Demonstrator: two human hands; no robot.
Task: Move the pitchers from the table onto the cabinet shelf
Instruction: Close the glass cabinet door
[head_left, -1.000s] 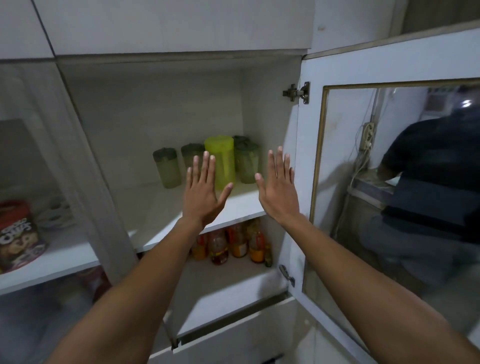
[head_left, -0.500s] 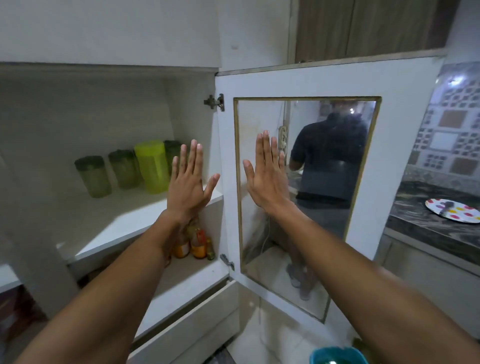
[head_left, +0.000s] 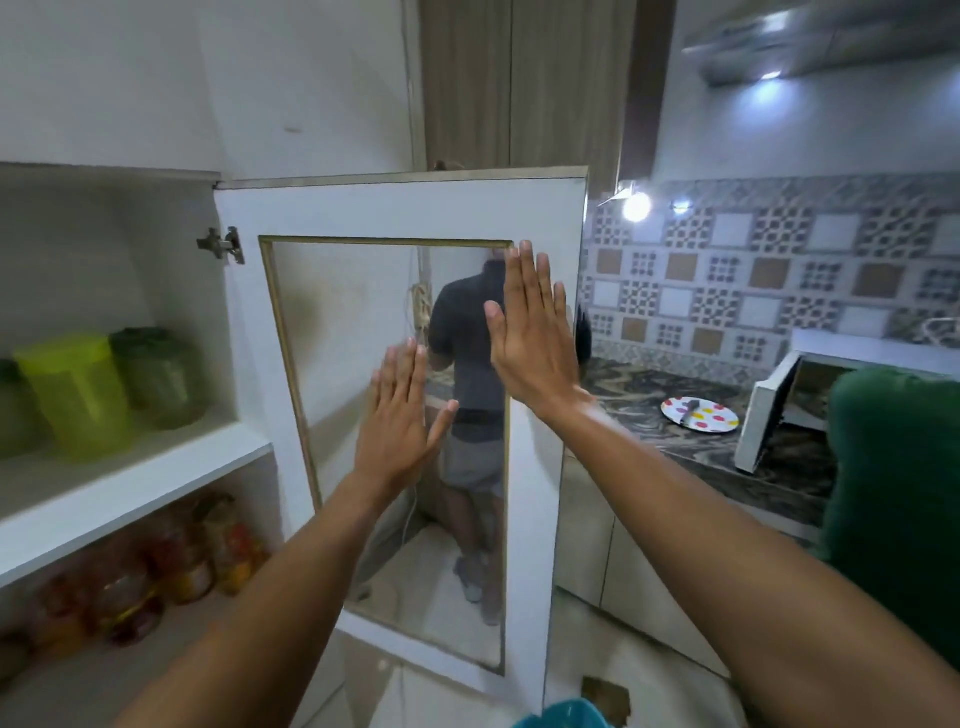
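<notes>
On the cabinet shelf (head_left: 156, 467), well left of the fingers, stand the pitchers: a bright lime pitcher (head_left: 72, 395) between a dark green pitcher (head_left: 161, 376) on its right and a third one cut by the frame's left edge. The shelf below holds blurred jars (head_left: 150, 571) with orange and red contents. The left hand (head_left: 400, 421) and the right hand (head_left: 535, 332) are both raised flat, fingers spread wide and empty, in front of the open glass-panelled cabinet door (head_left: 395, 208). Right of the fingers, a marbled tabletop (head_left: 727, 467) carries a spotted plate (head_left: 698, 414) and a white box (head_left: 769, 415); patterned tiles line the wall.
</notes>
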